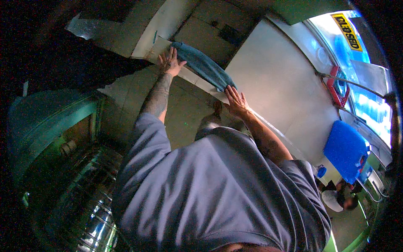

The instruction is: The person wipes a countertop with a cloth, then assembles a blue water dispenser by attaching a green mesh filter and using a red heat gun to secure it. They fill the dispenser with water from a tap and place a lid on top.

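A long blue-grey cloth point(204, 65), folded into a narrow strip, lies slantwise along a pale ledge ahead of me. At its far left end, my left hand point(169, 64) is spread, with fingertips touching the cloth's edge. My right hand point(237, 101) is at the near right end, fingers stretched out flat against the cloth's corner. Neither hand is closed round the cloth. The undersides of both hands are hidden.
A broad pale worktop point(273, 80) extends to the right of the cloth. Beyond it are a red-framed object point(338, 87) and a blue plastic panel or container point(346, 149). Shiny metal containers point(98, 229) stand at lower left. Another person point(335, 200) is at far lower right.
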{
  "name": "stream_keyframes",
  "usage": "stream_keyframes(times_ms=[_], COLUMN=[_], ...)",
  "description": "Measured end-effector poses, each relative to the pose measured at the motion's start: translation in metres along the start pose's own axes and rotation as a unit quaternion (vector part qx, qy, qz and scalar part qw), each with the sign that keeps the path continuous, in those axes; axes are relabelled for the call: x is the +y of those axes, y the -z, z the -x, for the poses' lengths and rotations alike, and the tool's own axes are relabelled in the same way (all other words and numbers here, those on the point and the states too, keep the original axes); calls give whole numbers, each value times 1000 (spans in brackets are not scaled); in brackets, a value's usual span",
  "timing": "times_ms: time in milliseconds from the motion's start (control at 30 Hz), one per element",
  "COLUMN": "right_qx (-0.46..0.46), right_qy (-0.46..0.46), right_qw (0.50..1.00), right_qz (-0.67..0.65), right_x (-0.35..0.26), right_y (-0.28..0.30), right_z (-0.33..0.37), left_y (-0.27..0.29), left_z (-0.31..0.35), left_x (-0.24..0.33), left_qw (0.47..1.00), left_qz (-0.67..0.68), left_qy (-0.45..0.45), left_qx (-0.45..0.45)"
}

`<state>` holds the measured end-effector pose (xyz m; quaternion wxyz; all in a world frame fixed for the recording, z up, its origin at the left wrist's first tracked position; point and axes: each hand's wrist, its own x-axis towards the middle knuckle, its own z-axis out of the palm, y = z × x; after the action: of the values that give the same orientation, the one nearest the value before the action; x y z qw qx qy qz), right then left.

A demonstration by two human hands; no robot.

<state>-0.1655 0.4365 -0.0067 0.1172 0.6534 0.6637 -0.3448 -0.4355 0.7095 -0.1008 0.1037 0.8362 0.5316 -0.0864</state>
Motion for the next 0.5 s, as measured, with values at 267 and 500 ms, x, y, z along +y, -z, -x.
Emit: stream_keyframes(times_ms=[267,500], right_qx=[144,122], right_qy=[35,-145], right_qw=[977,974], right_qz=[-151,-127], right_x=[25,116], right_y=[19,-28], right_z=[25,170], left_y=[40,49], left_z=[-39,-148], left_x=[-30,-111], left_qw=[944,953], left_qz=[-267,-168], left_qy=[-84,-203], left_qx=[174,152])
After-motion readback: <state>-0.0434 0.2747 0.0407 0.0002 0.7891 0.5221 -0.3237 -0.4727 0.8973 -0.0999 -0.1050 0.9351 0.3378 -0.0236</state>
